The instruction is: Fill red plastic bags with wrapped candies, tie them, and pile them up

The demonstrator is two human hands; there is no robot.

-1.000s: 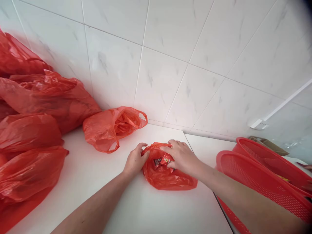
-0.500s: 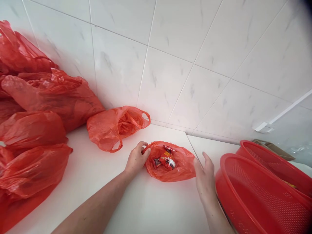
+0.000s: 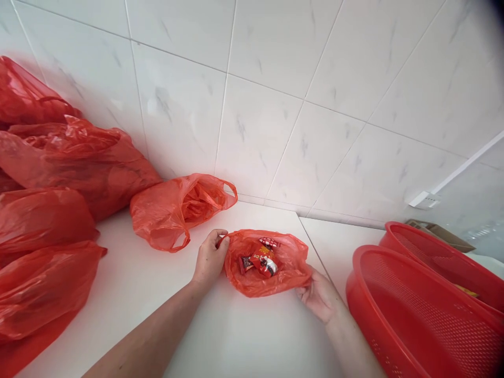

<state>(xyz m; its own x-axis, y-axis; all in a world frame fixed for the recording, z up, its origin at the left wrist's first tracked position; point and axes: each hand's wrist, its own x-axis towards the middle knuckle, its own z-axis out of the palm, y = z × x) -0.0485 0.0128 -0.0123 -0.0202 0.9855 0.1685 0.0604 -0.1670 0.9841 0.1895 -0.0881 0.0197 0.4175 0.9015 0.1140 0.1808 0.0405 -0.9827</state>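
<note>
Right hand (image 3: 321, 296) and left hand (image 3: 209, 255) grasp opposite edges of a red plastic bag (image 3: 290, 275) holding snack packets (image 3: 263, 261), lower center of frame on a white bench (image 3: 240, 336); a red carrier bag (image 3: 159, 212) lies beyond, left of center.

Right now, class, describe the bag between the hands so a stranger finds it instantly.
On the white tabletop, right of the heaped red bags, find the left hand and right hand. Between them sits an open red plastic bag, the only one showing printed packets.
</note>
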